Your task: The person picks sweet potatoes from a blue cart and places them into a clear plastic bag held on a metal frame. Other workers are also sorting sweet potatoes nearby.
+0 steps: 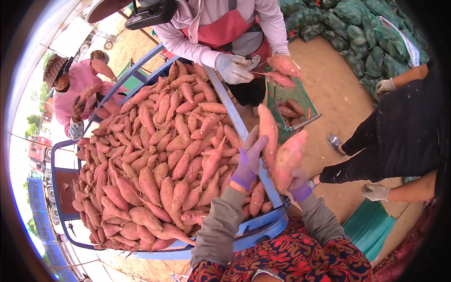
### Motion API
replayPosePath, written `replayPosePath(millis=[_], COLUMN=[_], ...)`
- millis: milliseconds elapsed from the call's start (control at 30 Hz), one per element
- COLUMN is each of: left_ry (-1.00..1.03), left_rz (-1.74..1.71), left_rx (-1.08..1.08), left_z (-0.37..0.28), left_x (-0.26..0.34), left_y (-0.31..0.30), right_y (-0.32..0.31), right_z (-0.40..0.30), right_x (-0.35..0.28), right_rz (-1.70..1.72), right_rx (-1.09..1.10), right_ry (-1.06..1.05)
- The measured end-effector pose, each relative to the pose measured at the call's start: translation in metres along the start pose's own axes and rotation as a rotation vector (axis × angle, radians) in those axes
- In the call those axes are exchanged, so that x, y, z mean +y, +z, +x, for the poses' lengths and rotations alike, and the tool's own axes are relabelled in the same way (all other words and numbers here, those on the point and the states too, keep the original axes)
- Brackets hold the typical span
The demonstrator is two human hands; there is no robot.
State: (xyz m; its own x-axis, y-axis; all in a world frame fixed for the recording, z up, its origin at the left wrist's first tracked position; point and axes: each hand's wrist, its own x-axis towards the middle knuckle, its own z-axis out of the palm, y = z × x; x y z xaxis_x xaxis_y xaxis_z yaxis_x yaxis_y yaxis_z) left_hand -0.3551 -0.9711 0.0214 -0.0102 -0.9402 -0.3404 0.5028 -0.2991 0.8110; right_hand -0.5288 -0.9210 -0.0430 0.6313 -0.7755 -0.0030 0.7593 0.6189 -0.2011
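Note:
My left hand point(249, 158), in a purple-cuffed glove, has a long sweet potato point(268, 130) against its fingers, over the blue rail of the cart. My right hand point(299, 181), gloved alike, holds a larger sweet potato point(289, 158) just right of the first one. Left of my hands, a big heap of sweet potatoes point(158, 158) fills the blue metal cart point(273, 183). Beyond my hands, an open green mesh bag point(292, 91) holds several sweet potatoes and has a rod across its near edge.
A co-worker in a red apron point(225, 31) stands across, holding sweet potatoes above the bag. Another co-worker point(77, 91) handles sweet potatoes at the far left. A third person in dark clothes point(401, 141) stands right. Filled green mesh sacks point(373, 38) are piled at upper right.

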Motion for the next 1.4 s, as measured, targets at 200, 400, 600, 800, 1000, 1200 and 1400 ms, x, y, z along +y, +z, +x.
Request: replayPosePath(millis=[200, 400, 600, 800, 1000, 1200, 1400], left_ry=[0.254, 0.446, 0.367, 0.439, 0.488, 0.524, 0.496], left_rz=[0.295, 0.328, 0.128, -0.089, -0.279, -0.094, -0.478], left_rx=[0.124, 0.429, 0.640, 0.702, 0.630, 0.385, 0.207], left_z=[-0.051, -0.157, -0.232, -0.263, -0.268, -0.266, -0.275], left_x=[0.084, 0.108, 0.045, 0.027, 0.031, 0.029, 0.030], left_y=[-0.017, -0.092, -0.148, -0.161, -0.157, -0.154, -0.168], right_y=[-0.052, -0.064, 0.063, 0.003, 0.034, 0.175, 0.158], right_z=[0.059, 0.087, 0.059, 0.050, 0.075, 0.102, 0.161], right_x=[-0.112, -0.117, 0.038, 0.116, 0.107, 0.136, 0.162], right_rz=[-0.292, -1.112, -1.812, -2.328, -2.427, -1.656, -1.775], right_rx=[0.426, 0.830, -0.690, -1.507, -1.340, -0.452, -0.406], right_ry=[-0.279, -0.207, 0.448, 0.804, 0.393, 0.346, 0.254])
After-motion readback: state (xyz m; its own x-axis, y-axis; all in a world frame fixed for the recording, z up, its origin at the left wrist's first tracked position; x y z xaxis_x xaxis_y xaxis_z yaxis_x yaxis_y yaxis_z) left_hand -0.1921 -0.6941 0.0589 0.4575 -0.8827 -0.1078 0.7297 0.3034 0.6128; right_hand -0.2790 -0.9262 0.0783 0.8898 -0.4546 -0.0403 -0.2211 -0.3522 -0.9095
